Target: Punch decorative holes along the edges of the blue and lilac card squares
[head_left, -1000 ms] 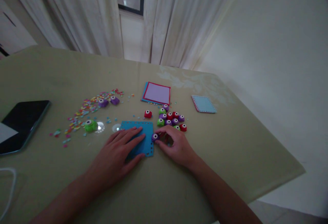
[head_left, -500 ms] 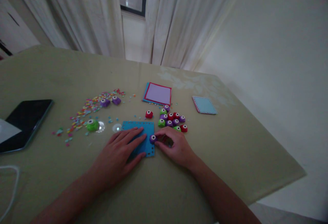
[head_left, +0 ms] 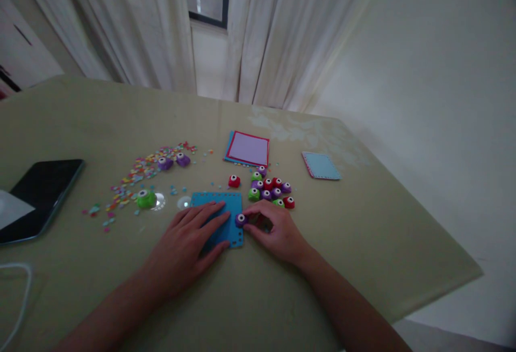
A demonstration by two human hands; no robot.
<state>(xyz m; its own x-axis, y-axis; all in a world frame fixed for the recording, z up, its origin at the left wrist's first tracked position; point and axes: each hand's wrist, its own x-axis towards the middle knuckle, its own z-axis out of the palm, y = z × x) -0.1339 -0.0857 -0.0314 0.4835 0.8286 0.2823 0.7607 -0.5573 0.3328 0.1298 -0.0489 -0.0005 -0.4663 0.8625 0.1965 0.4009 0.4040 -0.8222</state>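
Note:
A blue sheet of craft paper lies on the table with small holes punched along its edges. My left hand rests flat on it, fingers spread, covering much of its middle and left side. At the sheet's right edge sits a small purple paper punch with a white-ringed top. The thumb and fingertips of my right hand pinch this punch from the right. Just beyond that hand stands a cluster of red, green and purple punches, with one red punch a little apart to the left.
Coloured paper confetti is scattered at the left, with two purple punches and a larger green punch. Behind are stacked sheets; a light blue punched sheet lies right. A black tablet and white cable are far left.
Almost nothing differs. Both hands, the blue sheet and the purple punch hold their places; the view has shifted very slightly.

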